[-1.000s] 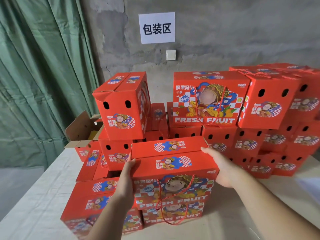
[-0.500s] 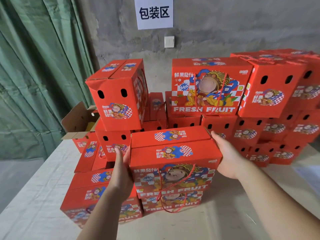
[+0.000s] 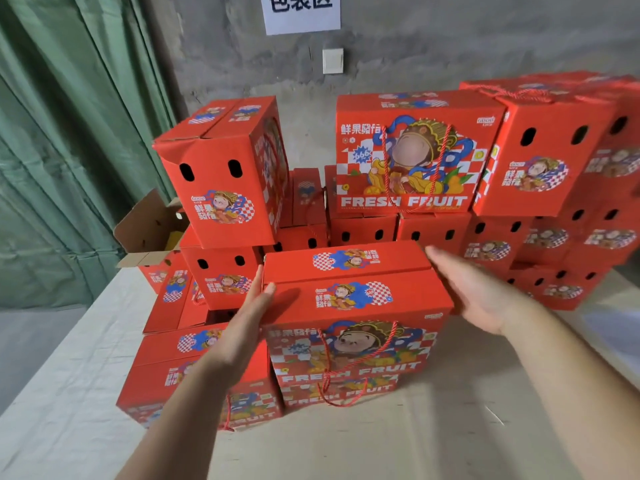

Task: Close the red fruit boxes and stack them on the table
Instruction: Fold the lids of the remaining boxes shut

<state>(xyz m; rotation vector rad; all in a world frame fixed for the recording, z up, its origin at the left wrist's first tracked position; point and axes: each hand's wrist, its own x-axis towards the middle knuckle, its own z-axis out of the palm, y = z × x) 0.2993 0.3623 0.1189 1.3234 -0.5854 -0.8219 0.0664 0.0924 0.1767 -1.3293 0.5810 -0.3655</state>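
Both hands have let go: a moment ago they clasped the ends of the box (image 3: pixel 353 299), which now sits closed on another box on the counter (image 3: pixel 450 438), so this stacking step looks done. The left hand (image 3: pixel 249 320), fingers straight, touches its end; the right hand (image 3: pixel 481 292) hangs open just beside it.

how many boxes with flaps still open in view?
1: an open box at the far left of the table, brown flaps raised. More may be hidden from this view.
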